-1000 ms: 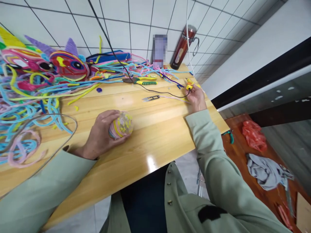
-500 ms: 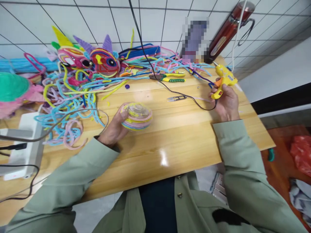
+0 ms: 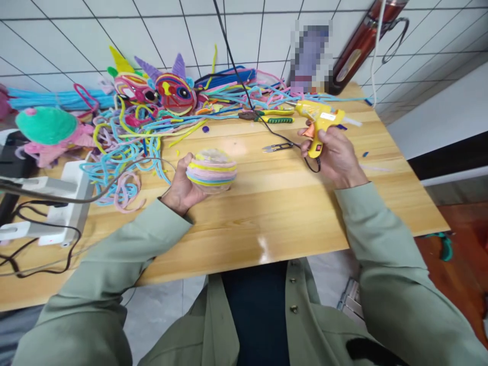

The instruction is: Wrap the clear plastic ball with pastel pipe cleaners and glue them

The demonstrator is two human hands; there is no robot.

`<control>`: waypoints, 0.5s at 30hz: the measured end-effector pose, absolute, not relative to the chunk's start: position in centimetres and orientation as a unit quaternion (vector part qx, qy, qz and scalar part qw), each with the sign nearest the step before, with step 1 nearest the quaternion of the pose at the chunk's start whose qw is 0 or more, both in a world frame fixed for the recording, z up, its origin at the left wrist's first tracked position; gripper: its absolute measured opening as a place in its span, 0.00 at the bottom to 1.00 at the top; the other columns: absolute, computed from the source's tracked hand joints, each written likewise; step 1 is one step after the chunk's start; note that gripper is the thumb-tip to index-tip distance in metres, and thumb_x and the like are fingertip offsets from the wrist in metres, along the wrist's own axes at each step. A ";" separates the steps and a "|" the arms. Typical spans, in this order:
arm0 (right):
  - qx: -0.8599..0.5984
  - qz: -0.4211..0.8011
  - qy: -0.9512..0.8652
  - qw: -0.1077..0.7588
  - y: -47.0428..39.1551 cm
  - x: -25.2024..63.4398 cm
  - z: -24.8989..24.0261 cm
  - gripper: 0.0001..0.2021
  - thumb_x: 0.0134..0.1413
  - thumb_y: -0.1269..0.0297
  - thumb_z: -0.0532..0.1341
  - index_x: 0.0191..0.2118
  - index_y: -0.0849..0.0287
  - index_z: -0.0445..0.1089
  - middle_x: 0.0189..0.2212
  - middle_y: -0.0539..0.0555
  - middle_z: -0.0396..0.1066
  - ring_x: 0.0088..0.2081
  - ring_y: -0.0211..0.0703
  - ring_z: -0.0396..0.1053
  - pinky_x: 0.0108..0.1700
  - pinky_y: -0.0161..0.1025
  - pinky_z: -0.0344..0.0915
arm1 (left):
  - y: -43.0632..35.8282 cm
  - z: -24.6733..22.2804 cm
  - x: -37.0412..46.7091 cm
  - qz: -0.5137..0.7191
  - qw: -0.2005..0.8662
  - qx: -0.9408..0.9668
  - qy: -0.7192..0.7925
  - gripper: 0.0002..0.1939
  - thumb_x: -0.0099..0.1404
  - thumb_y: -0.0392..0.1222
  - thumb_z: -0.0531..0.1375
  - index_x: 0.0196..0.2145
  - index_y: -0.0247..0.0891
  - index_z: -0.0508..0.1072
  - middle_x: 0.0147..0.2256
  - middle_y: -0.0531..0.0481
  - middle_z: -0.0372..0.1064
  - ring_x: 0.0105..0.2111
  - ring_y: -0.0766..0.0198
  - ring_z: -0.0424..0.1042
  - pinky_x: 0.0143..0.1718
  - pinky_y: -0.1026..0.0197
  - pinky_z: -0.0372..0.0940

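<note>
My left hand [image 3: 183,187] is wrapped round the left side of a ball [image 3: 212,172] banded in pink, yellow and blue fuzzy strips, with bare patches at its top and underside. In my right hand [image 3: 337,157] is a yellow hot glue gun [image 3: 317,118], its nozzle pointing left and slightly up. A clear glue stick juts from the gun's back end. Thread snips [image 3: 278,147] lie on the wooden table [image 3: 244,223] between my hands. Behind them rest pliers [image 3: 276,120] with yellow and green handles.
Tangled pipe cleaners [image 3: 110,173] and two colourful masks [image 3: 175,94] fill the back left. A power strip [image 3: 72,203] with cords stands at the left, by a green and pink fuzzy figure [image 3: 46,127]. A red thermos [image 3: 354,56] is at the wall; a black cable [image 3: 244,81] hangs across.
My right hand has brought the glue gun leftward, nearer the ball. My left hand has tilted the ball, so its striped side shows more. The view has shifted.
</note>
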State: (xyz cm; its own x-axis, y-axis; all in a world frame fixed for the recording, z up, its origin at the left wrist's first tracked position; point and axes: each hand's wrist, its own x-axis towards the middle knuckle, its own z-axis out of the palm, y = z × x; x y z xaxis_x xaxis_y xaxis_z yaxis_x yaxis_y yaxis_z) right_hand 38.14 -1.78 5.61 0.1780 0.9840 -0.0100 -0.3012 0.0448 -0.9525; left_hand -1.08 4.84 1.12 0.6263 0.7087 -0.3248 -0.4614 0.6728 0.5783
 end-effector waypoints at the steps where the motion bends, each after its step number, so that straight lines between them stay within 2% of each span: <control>1: -0.455 0.526 -0.375 0.612 -1.8 37.4 6.0 0.22 0.50 0.51 0.83 0.44 0.47 0.74 0.40 0.50 0.84 0.32 0.44 0.79 0.28 0.42 0.77 | 4.6 1.1 -1.0 0.334 0.871 0.240 0.271 0.30 0.76 0.66 0.59 0.60 0.40 0.78 0.53 0.40 0.86 0.50 0.42 0.88 0.47 0.44 0.85; 5: -0.453 0.553 -0.375 0.591 -1.8 34.6 7.1 0.19 0.53 0.56 0.82 0.43 0.51 0.75 0.36 0.49 0.82 0.25 0.37 0.71 0.24 0.37 0.73 | 3.3 1.0 -0.7 0.334 0.835 0.325 0.291 0.33 0.66 0.70 0.68 0.57 0.43 0.80 0.52 0.41 0.86 0.51 0.39 0.87 0.43 0.43 0.84; 9: -0.436 0.585 -0.392 0.561 -1.8 32.5 7.2 0.15 0.55 0.61 0.79 0.40 0.54 0.74 0.34 0.50 0.81 0.25 0.35 0.69 0.23 0.34 0.70 | 2.6 1.4 -0.4 0.341 0.799 0.369 0.330 0.38 0.63 0.77 0.67 0.55 0.43 0.80 0.54 0.39 0.85 0.56 0.33 0.84 0.46 0.37 0.82; 15: -0.432 0.630 -0.402 0.505 -2.1 31.7 5.8 0.12 0.52 0.61 0.78 0.37 0.59 0.78 0.35 0.56 0.84 0.25 0.36 0.70 0.23 0.35 0.68 | 3.0 2.2 -0.9 0.316 0.784 0.376 0.380 0.37 0.61 0.76 0.66 0.53 0.43 0.79 0.57 0.43 0.84 0.62 0.28 0.80 0.46 0.32 0.82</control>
State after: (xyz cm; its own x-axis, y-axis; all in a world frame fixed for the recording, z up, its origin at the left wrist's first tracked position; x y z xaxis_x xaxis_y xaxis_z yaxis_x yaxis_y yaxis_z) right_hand 31.66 -2.10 5.84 -0.1161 0.9837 -0.1373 -0.2889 -0.1658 -0.9429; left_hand -0.92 3.04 2.18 0.5115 0.7810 -0.3583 -0.2098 0.5179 0.8293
